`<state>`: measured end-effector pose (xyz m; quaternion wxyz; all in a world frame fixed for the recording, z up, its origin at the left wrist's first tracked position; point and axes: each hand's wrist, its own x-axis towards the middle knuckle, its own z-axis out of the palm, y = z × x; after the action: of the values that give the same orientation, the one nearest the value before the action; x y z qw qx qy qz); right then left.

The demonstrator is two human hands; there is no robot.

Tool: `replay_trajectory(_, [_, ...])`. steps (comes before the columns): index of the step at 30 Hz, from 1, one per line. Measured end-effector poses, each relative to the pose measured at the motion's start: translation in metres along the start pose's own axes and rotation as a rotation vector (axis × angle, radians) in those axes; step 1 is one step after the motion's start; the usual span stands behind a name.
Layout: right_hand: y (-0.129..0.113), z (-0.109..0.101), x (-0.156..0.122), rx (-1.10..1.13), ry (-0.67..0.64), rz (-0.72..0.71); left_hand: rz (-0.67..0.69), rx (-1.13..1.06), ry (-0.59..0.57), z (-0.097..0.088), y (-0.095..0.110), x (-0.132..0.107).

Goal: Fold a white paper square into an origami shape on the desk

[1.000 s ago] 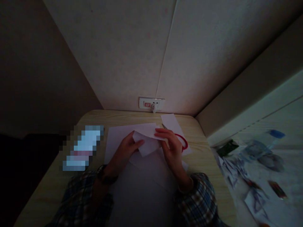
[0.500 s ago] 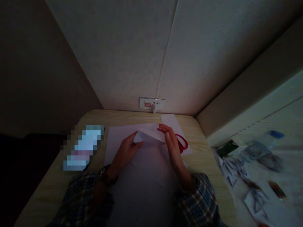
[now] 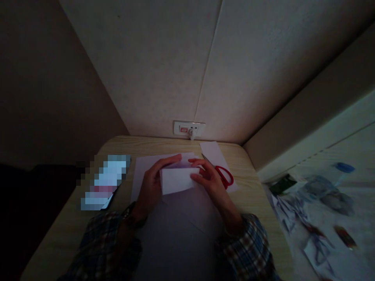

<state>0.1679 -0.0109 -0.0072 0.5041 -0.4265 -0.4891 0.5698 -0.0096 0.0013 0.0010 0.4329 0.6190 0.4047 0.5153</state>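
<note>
A folded piece of white paper (image 3: 177, 182) is held up between my two hands, its flat front face turned toward me. My left hand (image 3: 152, 179) wraps the left end, with fingers reaching along behind the top edge. At the right end, my right hand (image 3: 209, 177) pinches the paper, thumb in front and fingers above and behind. Red-handled scissors (image 3: 227, 179) lie just right of my right hand, blades pointing up and left, partly hidden by it. Larger white sheets (image 3: 178, 234) lie beneath my hands.
A phone (image 3: 105, 183), blurred out, lies on the wooden table (image 3: 249, 183) at left. A paper strip (image 3: 209, 146) sits near the back edge. A socket (image 3: 189, 128) with a plug is on the wall. Right of the table are a plastic bottle (image 3: 319, 189) and scattered papers (image 3: 319, 253).
The folded paper has tipped so its broad face points at me. My left fingers moved up behind it, and my right hand now pinches its right end. More of the scissors shows.
</note>
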Motion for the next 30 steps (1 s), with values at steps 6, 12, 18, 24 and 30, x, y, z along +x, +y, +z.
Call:
replay_trajectory(6, [-0.004, 0.0, 0.0, -0.169, 0.053, -0.198, -0.18, -0.356, 0.151, 0.006, 0.001, 0.004])
replay_trajectory(12, [-0.005, 0.001, -0.001, -0.423, 0.073, -0.278, -0.49, -0.569, 0.04, 0.001, 0.003, 0.006])
replay_trajectory(18, [-0.006, 0.001, -0.002, -0.474, 0.028, -0.315, -0.548, -0.358, -0.072, -0.001, -0.002, 0.001])
replay_trajectory(24, [-0.005, -0.005, -0.003, -0.147, 0.042, -0.136, -0.517, -0.336, 0.038, -0.003, -0.003, 0.002])
replay_trajectory(30, [-0.002, -0.005, -0.002, -0.043, -0.137, -0.057, -0.398, -0.182, 0.048, -0.004, -0.001, 0.002])
